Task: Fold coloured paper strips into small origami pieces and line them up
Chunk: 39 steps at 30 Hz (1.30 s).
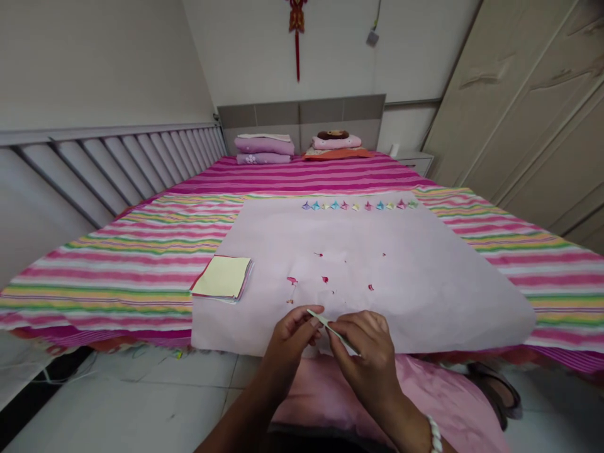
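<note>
Both my hands meet at the near edge of a large pale pink sheet [401,277] spread over the bed. My left hand [292,336] and my right hand [370,358] pinch a thin folded piece of pale green paper [328,325] between their fingertips, seen edge-on. A stack of square papers [223,277] with a yellow sheet on top lies to the left on the sheet. A row of several small folded paper shapes [358,205] in mixed colours lines the sheet's far edge. Small red scraps [292,280] lie scattered just beyond my hands.
The bed carries a striped pink, green and yellow cover [141,251]. Folded bedding and pillows [264,150] sit at the headboard. A slatted grey wall panel [117,163] runs on the left, wardrobe doors [533,113] on the right. Pink-clad lap [425,396] below, shoe [500,390] on the floor.
</note>
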Each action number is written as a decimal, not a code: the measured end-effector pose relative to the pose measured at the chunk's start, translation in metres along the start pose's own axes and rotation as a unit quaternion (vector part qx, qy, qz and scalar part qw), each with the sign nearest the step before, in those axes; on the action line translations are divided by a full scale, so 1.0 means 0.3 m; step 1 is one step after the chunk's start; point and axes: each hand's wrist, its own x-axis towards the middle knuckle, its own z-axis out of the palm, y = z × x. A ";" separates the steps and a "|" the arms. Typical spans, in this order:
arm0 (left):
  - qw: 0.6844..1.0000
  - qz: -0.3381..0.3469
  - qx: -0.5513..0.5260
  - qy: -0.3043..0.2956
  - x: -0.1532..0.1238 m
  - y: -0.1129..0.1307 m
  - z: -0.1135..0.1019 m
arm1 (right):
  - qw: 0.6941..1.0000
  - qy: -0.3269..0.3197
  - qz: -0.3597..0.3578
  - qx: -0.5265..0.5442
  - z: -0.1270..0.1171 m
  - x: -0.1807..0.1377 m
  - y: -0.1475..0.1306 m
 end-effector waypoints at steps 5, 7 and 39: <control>1.000 -0.002 -0.013 0.003 -0.003 0.000 -0.001 | 1.000 -0.003 -0.010 0.000 0.004 -0.003 0.002; 1.000 -0.001 -0.017 -0.001 -0.002 -0.005 -0.004 | 1.000 -0.004 -0.015 -0.001 0.004 -0.004 0.002; 0.987 -0.136 -0.001 0.088 -0.002 0.014 -0.004 | 0.990 -0.005 -0.128 -0.054 0.023 -0.017 0.001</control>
